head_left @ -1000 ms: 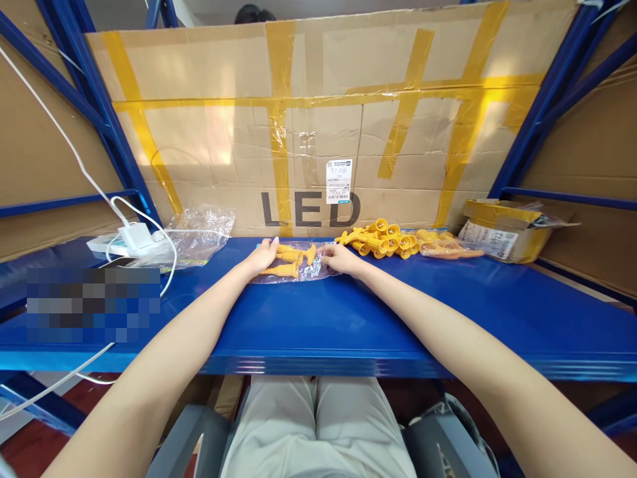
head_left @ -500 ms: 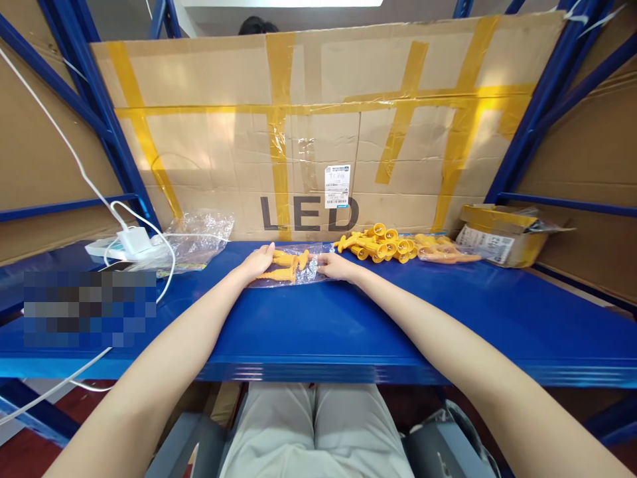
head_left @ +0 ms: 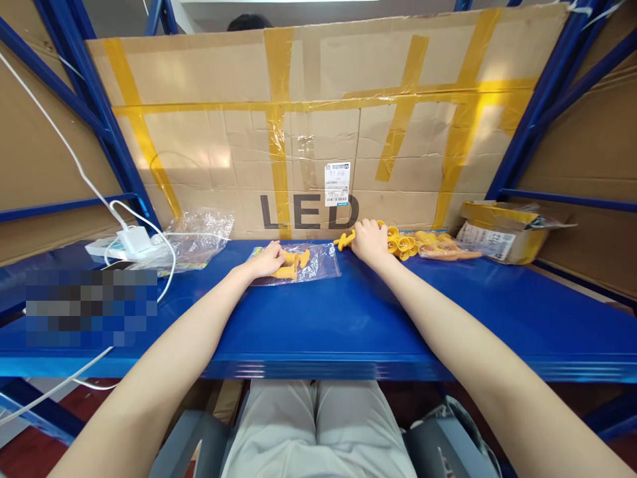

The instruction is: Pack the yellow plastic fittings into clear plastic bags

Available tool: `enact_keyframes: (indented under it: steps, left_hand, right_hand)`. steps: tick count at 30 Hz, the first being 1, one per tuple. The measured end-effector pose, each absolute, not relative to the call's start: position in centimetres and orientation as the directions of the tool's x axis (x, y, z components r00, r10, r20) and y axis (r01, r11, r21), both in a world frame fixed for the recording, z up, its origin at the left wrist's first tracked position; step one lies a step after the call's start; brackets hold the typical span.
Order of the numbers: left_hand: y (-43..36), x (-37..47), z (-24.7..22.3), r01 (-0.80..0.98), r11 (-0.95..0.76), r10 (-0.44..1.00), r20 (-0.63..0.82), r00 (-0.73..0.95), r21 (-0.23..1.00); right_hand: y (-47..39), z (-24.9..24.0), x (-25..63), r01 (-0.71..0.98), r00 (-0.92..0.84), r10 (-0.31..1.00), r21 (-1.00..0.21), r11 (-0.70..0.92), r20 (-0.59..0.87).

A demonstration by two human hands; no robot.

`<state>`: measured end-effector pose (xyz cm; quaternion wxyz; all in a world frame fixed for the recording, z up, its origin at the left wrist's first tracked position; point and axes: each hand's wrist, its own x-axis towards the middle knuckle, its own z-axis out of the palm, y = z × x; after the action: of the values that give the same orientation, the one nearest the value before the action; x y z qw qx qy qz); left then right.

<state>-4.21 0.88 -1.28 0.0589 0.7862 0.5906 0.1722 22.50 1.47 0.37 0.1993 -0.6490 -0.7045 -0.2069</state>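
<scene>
My left hand (head_left: 267, 259) rests on the left end of a clear plastic bag (head_left: 323, 261), its fingers closed over the bag's edge. Inside this bag lie several yellow-orange plastic pieces (head_left: 285, 272), partly covered by the hand. My right hand (head_left: 371, 240) is over the left part of a pile of yellow plastic pieces with cup-shaped ends (head_left: 404, 245). Its fingers bend down into the pile, and the fingertips are hidden. One yellow piece with a small crossbar (head_left: 343, 240) sticks out to the left of that hand.
Right of the pile lie bagged orange pieces (head_left: 440, 244) and an open, taped carton (head_left: 502, 232). A crumpled clear bag (head_left: 199, 236), white charger (head_left: 134, 240) and cables are at left. Cardboard marked LED (head_left: 223, 159) stands behind the blue shelf (head_left: 318, 325).
My right hand has let go of the bag's right end and moved right, onto the yellow pile. My left hand has shifted slightly right over the bag.
</scene>
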Motion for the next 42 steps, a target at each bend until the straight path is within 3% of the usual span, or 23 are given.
enact_keyframes:
  steps: [6,13,18,22,25,28,30,36,40,42]
  left_hand:
    - [1.5,-4.7,-2.0,0.926,-0.248,0.966,0.148,0.213,0.286]
    - [2.7,-5.3,-2.9,0.926,-0.238,0.969,0.138,0.205,0.292]
    - [3.0,-5.5,-2.9,0.915,-0.269,0.962,0.130,0.240,0.299]
    - [3.0,-5.8,-2.7,0.902,-0.311,0.950,0.120,0.288,0.298]
    - [3.0,-6.1,-2.7,0.889,-0.342,0.940,0.113,0.323,0.304]
    - [2.8,-6.2,-2.5,0.875,-0.369,0.929,0.111,0.352,0.314]
    - [2.6,-6.2,-2.4,0.869,-0.370,0.929,0.110,0.354,0.328]
    - [2.2,-6.5,-1.8,0.848,-0.398,0.916,0.103,0.387,0.351]
    - [2.4,-7.2,-1.6,0.828,-0.420,0.905,0.107,0.411,0.371]
    - [2.7,-7.7,-1.7,0.823,-0.419,0.906,0.115,0.408,0.383]
  right_hand:
    - [1.8,0.7,23.6,0.997,0.040,0.957,0.057,-0.058,0.288]
    - [1.1,1.9,23.0,0.990,0.090,0.900,-0.139,-0.033,0.426]
    - [-0.9,2.5,20.7,0.993,-0.010,0.917,-0.107,0.058,0.399]
    - [-1.8,2.1,19.0,0.983,-0.143,0.969,-0.084,0.162,0.200]
    - [-1.6,1.8,18.9,0.939,-0.265,0.964,-0.226,0.258,0.001]
    - [-0.8,1.5,19.7,0.870,-0.331,0.943,-0.401,0.287,-0.042]
    - [-0.1,1.3,20.5,0.860,-0.327,0.943,-0.431,0.273,-0.055]
    - [1.0,1.1,22.4,0.885,-0.459,0.888,-0.106,0.454,-0.033]
    - [-0.2,2.4,22.2,0.917,-0.370,0.928,0.142,0.371,-0.040]
    - [-0.7,3.2,22.2,0.929,-0.311,0.950,0.198,0.312,-0.034]
